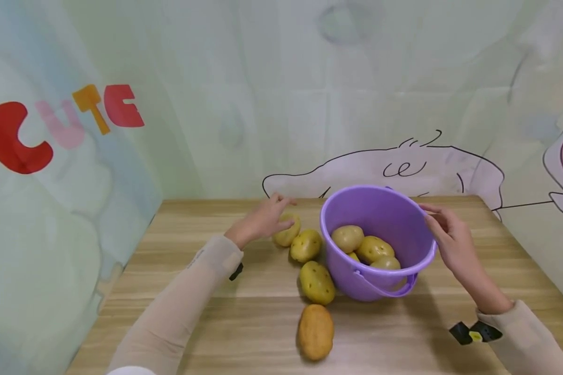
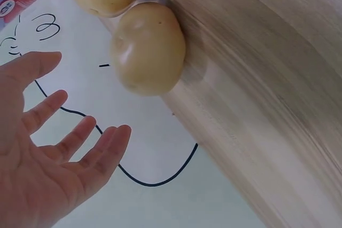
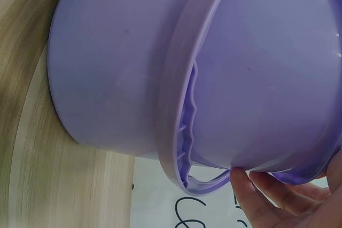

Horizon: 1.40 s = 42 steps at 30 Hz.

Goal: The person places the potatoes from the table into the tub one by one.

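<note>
In the head view, my left hand [image 1: 265, 216] reaches over the far left potato [image 1: 288, 233], fingers spread and holding nothing. The left wrist view shows my left hand [image 2: 59, 158] palm up to the camera, a little apart from the pale potato [image 2: 148, 49]. My right hand [image 1: 452, 239] holds the rim of a purple bucket [image 1: 370, 284] on its right side. From the right wrist, fingertips [image 3: 240, 185] press the outer wall just below that rim. Inside the bucket lie several potatoes [image 1: 374, 249]. Two more yellow potatoes, one upper [image 1: 306, 246] and one lower [image 1: 317, 283], lie beside it.
Nearest on the wooden table [image 1: 244, 333] lies an orange-brown, oblong potato-like piece [image 1: 316, 332]. The bucket's handle [image 1: 389, 291] hangs down in front. A printed cloth backdrop [image 1: 281, 104] stands right behind the table's far edge.
</note>
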Available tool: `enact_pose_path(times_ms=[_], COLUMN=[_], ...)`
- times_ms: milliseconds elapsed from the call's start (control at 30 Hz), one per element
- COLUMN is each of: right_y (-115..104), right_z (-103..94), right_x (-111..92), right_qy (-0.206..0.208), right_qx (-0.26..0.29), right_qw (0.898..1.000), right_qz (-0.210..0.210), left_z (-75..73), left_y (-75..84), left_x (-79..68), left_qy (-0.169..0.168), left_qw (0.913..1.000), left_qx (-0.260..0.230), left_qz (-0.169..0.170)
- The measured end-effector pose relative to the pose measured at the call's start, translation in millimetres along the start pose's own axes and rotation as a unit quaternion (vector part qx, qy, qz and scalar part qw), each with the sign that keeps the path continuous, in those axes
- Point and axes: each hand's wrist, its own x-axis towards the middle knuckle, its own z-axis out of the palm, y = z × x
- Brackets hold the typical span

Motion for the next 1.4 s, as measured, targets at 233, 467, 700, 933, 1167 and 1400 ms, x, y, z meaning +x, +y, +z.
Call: enact_pose_path(times_ms=[233, 467, 700, 933, 1167, 1400], right_y=[0.6, 0.0, 1.2, 0.3, 0.4, 0.2], right_z=[0.7, -0.8, -2.2, -2.1, -0.7, 0.0], right_x=[-4.5, -9.4, -10.4, -7.8, -7.2, -4.6], right_qy=[-0.006, -0.001, 0.004, 0.009, 0.003, 0.005], right_qx=[-0.002, -0.009, -0.011, -0.007, -0.011, -0.013], right_qw=[1.0, 1.0, 1.0, 1.0, 1.0, 1.0], right_qz=[0.005, 0.005, -0.005, -0.012, -0.011, -0.011], left_z=[8.3, 18.4, 23.0, 23.0, 25.0, 24.8], left_y=[-4.5, -5.1, -5.3, -6.1, -8.8, -10.2], left_x=[0.8, 1.8, 0.6, 3.2, 2.7, 3.6], left_qy=[0.0, -0.005, -0.013, -0.015, -0.018, -0.021], left_qw=[1.0, 0.9999, 0.9998, 0.9995, 0.9991, 0.9988], left_qx=[0.003, 0.01, -0.004, 0.001, -0.014, -0.019], left_qz=[-0.001, 0.0, -0.017, -0.026, -0.035, -0.039])
